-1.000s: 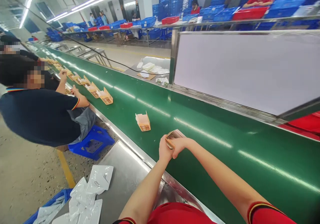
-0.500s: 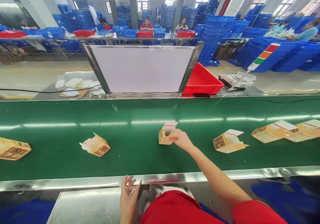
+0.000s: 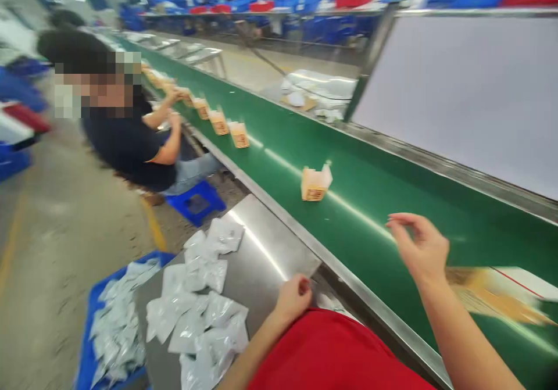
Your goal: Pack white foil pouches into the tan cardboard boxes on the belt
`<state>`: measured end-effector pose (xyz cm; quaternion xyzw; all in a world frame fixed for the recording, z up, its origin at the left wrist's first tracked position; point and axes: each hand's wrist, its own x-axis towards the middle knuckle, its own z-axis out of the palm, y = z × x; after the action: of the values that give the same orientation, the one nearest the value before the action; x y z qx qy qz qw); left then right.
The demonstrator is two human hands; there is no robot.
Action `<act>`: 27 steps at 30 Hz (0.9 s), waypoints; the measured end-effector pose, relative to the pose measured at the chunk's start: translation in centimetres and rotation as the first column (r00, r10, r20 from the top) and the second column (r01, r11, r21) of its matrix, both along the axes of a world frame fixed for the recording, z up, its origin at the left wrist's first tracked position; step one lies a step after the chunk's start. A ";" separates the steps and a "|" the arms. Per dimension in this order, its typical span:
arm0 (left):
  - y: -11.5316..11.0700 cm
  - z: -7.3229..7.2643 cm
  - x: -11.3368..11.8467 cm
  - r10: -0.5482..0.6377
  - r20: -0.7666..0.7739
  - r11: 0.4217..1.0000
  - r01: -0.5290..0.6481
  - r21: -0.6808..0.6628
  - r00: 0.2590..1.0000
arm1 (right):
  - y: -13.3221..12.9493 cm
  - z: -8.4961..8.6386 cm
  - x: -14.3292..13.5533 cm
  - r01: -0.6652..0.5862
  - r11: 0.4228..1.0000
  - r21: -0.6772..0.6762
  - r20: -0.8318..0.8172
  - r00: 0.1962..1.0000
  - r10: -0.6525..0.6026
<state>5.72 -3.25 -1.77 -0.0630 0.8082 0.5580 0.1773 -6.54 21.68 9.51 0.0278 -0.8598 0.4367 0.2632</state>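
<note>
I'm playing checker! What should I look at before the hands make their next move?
1. Right hand free of boxes: ok, no box in it; it is above the green belt.
2. Left hand empty: cannot tell, its curled fingers hide the inside.
3. White packets there: ok, a pile lies on the metal table.
4. Box ahead of the right hand has a flap up: ok.
5. Box beside the right forearm sharp in view: not ok, it is blurred.
</note>
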 end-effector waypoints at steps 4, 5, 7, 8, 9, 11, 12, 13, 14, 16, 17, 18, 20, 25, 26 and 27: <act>-0.6 -0.3 3.7 0.064 0.049 0.998 -0.064 -0.007 0.997 | -16.9 -4.6 0.0 -0.710 0.667 0.224 0.414 0.689 0.595; -1.0 -0.3 4.4 0.092 0.057 0.996 -0.092 -0.017 0.994 | -20.8 -5.9 0.2 -0.791 0.559 0.248 0.517 0.596 0.614; -1.9 -0.3 5.7 0.161 0.069 0.986 -0.158 -0.048 0.984 | -27.5 -8.5 0.6 -0.820 0.501 0.278 0.581 0.558 0.592; -2.4 -0.3 6.3 0.200 0.077 0.979 -0.195 -0.066 0.977 | -30.3 -9.6 0.7 -0.809 0.507 0.296 0.599 0.571 0.561; -3.0 -0.4 6.9 0.241 0.088 0.969 -0.234 -0.081 0.966 | -32.7 -10.5 0.7 -0.792 0.526 0.310 0.608 0.590 0.531; -4.2 -0.7 8.0 0.314 0.118 0.948 -0.305 -0.087 0.942 | -36.5 -12.0 0.5 -0.767 0.548 0.334 0.632 0.613 0.473; -4.7 -0.9 8.5 0.344 0.134 0.939 -0.335 -0.082 0.930 | -38.0 -12.5 0.5 -0.761 0.552 0.341 0.642 0.618 0.454; -5.3 -1.1 8.9 0.370 0.152 0.929 -0.363 -0.076 0.916 | -39.1 -13.0 0.4 -0.758 0.553 0.346 0.650 0.619 0.441; -5.8 -1.4 9.2 0.393 0.170 0.920 -0.386 -0.073 0.904 | -39.9 -13.4 0.4 -0.755 0.556 0.348 0.657 0.620 0.430; -6.6 -1.8 9.8 0.424 0.209 0.906 -0.417 -0.078 0.881 | -40.9 -14.1 0.4 -0.752 0.563 0.342 0.673 0.614 0.413; -6.9 -2.0 9.9 0.435 0.226 0.900 -0.428 -0.080 0.872 | -41.1 -14.3 0.5 -0.755 0.568 0.329 0.683 0.605 0.408; -7.2 -2.1 9.9 0.440 0.237 0.897 -0.434 -0.077 0.866 | -41.1 -14.5 0.6 -0.760 0.572 0.309 0.695 0.591 0.410; -7.8 -2.2 9.7 0.436 0.244 0.898 -0.435 -0.060 0.866 | -40.6 -14.6 0.8 -0.779 0.579 0.242 0.713 0.547 0.438; -11.3 -1.0 7.3 0.676 0.078 0.736 -0.675 -0.048 0.732 | -35.9 -11.6 1.0 -0.839 0.540 0.062 0.645 0.447 0.620; -12.3 -0.4 6.5 0.755 -0.002 0.655 -0.754 -0.047 0.656 | -34.4 -10.4 1.0 -0.858 0.512 0.039 0.615 0.424 0.665; -13.1 0.2 5.6 0.800 -0.085 0.594 -0.804 -0.030 0.595 | -32.8 -9.0 0.8 -0.881 0.473 0.019 0.585 0.394 0.709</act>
<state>11.32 -16.39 -1.57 -0.4077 0.7165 0.5533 -0.1196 -5.72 -11.17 0.51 0.3709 -0.8305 0.3498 -0.2242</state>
